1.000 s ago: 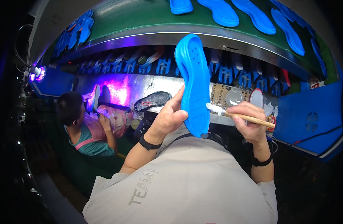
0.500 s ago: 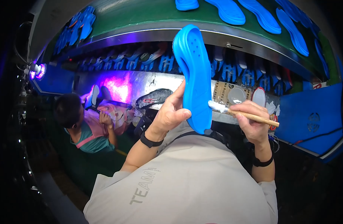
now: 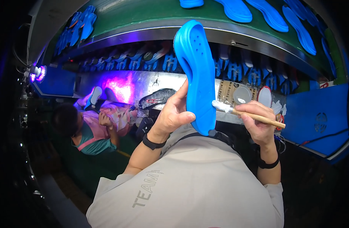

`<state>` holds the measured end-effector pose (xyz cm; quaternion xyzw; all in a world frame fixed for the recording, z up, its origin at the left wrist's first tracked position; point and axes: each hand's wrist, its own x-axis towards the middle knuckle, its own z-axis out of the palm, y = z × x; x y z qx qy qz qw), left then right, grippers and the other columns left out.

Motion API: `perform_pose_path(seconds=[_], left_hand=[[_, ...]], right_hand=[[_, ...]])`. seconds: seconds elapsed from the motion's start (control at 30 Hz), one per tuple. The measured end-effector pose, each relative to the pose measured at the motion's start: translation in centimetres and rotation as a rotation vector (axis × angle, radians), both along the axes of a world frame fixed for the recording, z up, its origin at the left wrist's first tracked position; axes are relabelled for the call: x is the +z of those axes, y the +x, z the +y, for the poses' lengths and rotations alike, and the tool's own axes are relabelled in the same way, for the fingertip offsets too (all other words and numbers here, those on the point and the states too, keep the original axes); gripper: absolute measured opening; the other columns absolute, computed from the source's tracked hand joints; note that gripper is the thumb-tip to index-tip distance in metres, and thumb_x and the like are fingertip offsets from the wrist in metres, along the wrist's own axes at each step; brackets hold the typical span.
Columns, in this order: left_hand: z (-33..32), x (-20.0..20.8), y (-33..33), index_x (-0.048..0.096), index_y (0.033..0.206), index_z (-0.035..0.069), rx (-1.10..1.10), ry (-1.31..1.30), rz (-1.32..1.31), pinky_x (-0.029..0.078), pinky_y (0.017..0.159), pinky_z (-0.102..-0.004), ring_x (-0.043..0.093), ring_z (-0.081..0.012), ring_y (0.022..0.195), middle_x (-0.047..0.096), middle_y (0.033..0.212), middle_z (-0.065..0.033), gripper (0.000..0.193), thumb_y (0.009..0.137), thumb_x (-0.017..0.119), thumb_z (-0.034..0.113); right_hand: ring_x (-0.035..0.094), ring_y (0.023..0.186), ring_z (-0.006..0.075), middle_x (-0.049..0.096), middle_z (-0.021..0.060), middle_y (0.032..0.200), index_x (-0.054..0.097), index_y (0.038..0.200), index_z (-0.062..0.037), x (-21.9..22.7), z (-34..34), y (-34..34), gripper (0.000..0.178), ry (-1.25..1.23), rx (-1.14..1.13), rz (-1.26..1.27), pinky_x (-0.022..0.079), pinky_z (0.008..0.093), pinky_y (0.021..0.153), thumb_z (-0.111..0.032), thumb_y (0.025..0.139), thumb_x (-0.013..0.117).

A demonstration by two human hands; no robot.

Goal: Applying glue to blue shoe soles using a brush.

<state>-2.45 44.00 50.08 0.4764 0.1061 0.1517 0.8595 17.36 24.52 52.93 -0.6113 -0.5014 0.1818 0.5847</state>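
Observation:
A bright blue shoe sole [image 3: 200,83] is held up in front of me, its wide end with small holes pointing away. My left hand [image 3: 175,114] grips its left edge, thumb on the near face and the other fingers partly hidden behind it. In my right hand [image 3: 258,123] is a brush [image 3: 260,119] with a wooden handle. Its whitish bristles touch the sole's right edge near the lower end. Past the brush, a round pot [image 3: 242,94] with white stuff in it stands on a piece of printed cardboard [image 3: 227,93].
A green conveyor belt [image 3: 151,21] behind a metal rail carries several blue soles [image 3: 266,15]. Below it runs a row of shoes on blue holders [image 3: 134,62]. A dark shoe-shaped piece [image 3: 156,98] lies on the metal bench. To the left, a co-worker [image 3: 91,131] holds a shoe.
The sole and both hands stay nearly in place, with the brush still at the right edge. Soles on the belt have shifted slightly right. The co-worker's head has moved a little left.

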Motion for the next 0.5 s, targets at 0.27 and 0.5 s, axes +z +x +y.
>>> perform_pose_path(seconds=[0.27,0.5], left_hand=[[0.2,-0.4,0.0,0.016,0.166,0.004,-0.024,-0.048,-0.011,0.039,0.118,-0.0423,0.047,-0.0268,0.142,0.041,0.159,-0.0148,0.111,0.081,0.084,0.026],[0.2,-0.5,-0.3,0.022,0.161,0.003,0.064,-0.04,0.044,0.054,0.104,-0.0487,0.063,-0.0355,0.125,0.053,0.144,-0.0214,0.111,0.082,0.081,0.053]], right_hand=[[0.067,0.073,0.0155,0.074,0.0126,0.086,0.076,0.098,0.0032,0.3,-1.1,0.1,0.016,-0.051,0.007,0.167,0.052,0.0264,0.065,0.0,0.085,0.067],[0.064,0.08,0.0094,0.071,0.0071,0.094,0.072,0.112,0.004,-2.8,-2.8,0.3,0.022,-0.031,-0.222,0.5,0.048,0.0217,0.073,-0.011,0.098,0.063]])
